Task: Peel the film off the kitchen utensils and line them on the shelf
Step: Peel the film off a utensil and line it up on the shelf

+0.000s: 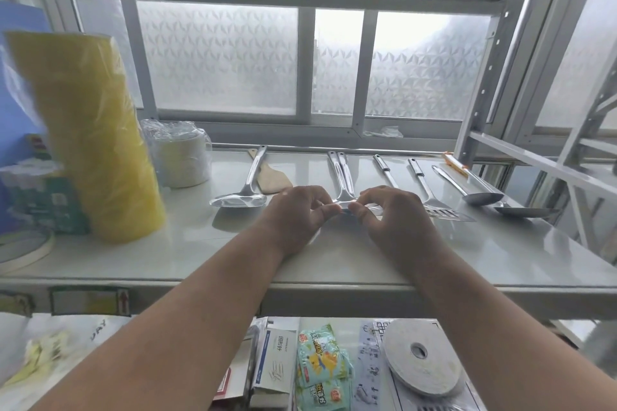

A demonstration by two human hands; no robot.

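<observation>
Both hands meet over the middle of the white shelf (334,264). My left hand (300,213) and my right hand (390,213) pinch the near end of a steel utensil (340,173), whose two handles point away toward the window; a thin clear film seems to lie between the fingertips. The utensil's head is hidden by my fingers. To the left lie a steel spatula (245,192) and a wooden spatula (272,182). On the right are a slim steel handle (385,170), a slotted turner (434,200) and two steel spoons (477,195) (521,210).
A tall yellow wrapped roll (96,143) and a wrapped white stack (182,157) stand at the left, with small boxes beside them. Frosted windows close the back. A lower shelf holds packets and a white tape roll (420,357). Shelf uprights rise at the right.
</observation>
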